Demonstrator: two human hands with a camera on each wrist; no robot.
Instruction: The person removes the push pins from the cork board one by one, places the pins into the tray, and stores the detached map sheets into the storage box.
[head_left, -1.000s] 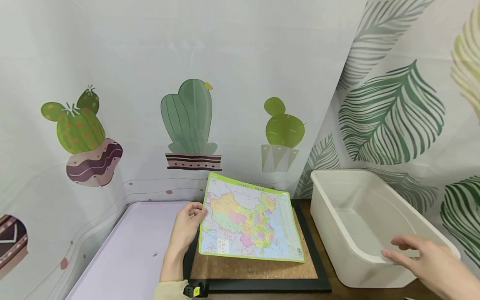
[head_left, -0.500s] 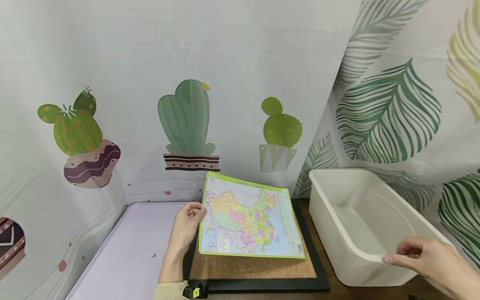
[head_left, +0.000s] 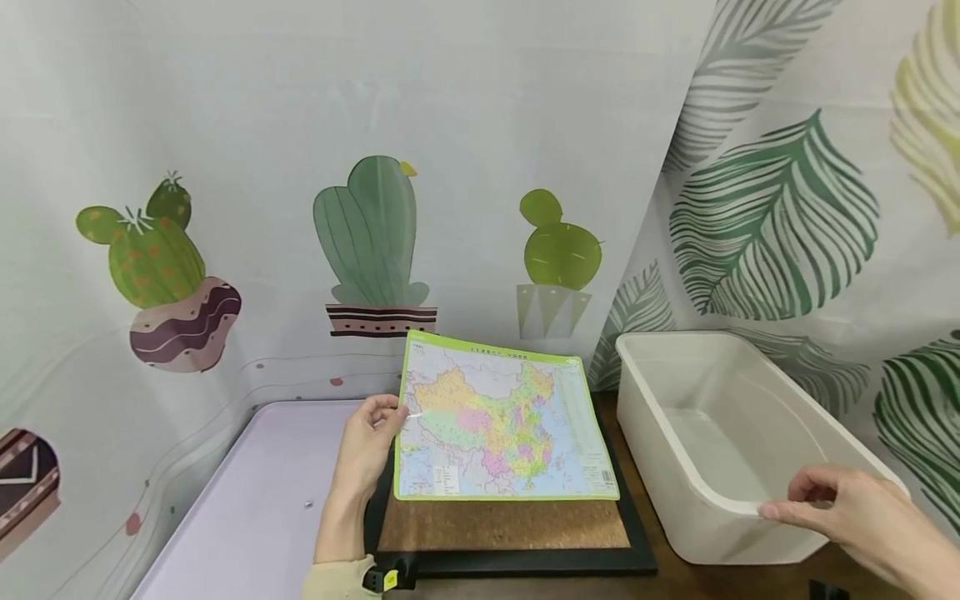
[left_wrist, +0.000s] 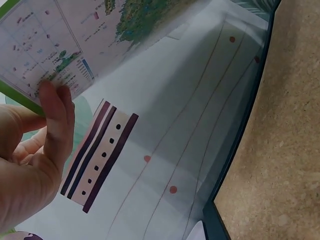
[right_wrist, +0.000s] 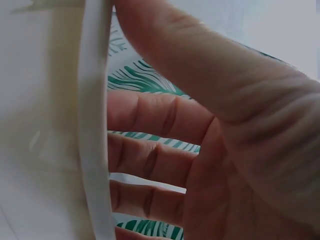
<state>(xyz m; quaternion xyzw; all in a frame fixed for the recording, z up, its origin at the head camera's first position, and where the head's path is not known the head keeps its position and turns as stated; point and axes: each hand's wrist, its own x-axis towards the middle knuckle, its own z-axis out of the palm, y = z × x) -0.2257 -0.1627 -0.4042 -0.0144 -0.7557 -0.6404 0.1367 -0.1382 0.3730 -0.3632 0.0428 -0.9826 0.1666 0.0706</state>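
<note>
My left hand pinches the left edge of a colourful map sheet with a green border. Tilted up, the map hangs over a black-framed cork board and covers its upper part. From the left wrist view, thumb and fingers meet at the map's edge, and the other printed side shows a relief map. At the right, my right hand holds the near rim of an off-white plastic bin. The right wrist view has my fingers against that rim; fingertips are hidden.
A pale purple tray or board lies left of the cork board. Behind stands a curtain printed with cacti and leaves. Dark brown table shows along the front. A small black object sits at the bottom right.
My right hand has closed on the bin's rim, its fingers drawn in toward the thumb. The map has risen slightly, baring more cork below it. The head view has shifted slightly.
</note>
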